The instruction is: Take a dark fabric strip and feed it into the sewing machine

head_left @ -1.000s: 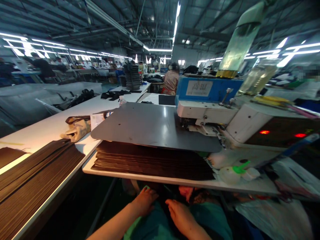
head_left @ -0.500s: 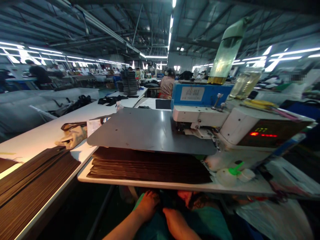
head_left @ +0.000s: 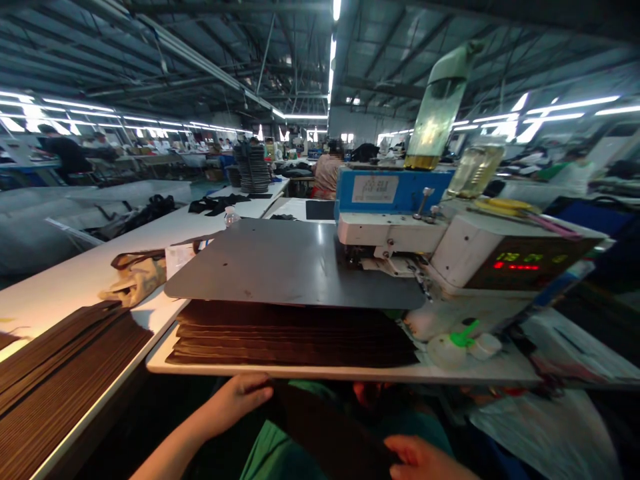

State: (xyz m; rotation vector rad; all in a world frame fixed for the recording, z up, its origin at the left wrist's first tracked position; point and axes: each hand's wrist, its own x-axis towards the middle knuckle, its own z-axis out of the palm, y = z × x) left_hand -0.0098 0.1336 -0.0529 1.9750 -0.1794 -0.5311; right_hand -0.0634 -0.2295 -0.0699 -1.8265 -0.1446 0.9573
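both hands hold a flat, dark, matte fabric panel.

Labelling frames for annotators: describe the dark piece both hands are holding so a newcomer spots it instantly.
Start at the white sewing machine with the red digital display, then drop below the front edge of the white worktable. There the left hand and right hand hold a dark brown flat fabric piece over the lap. Unlike the stacked dark brown pieces on the table, it is single and held.

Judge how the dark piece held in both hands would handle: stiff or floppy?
The dark piece spans flat between left hand and right hand, so probably semi-stiff. It looks thin, so likely light. No sheen shows, so probably not slippery.
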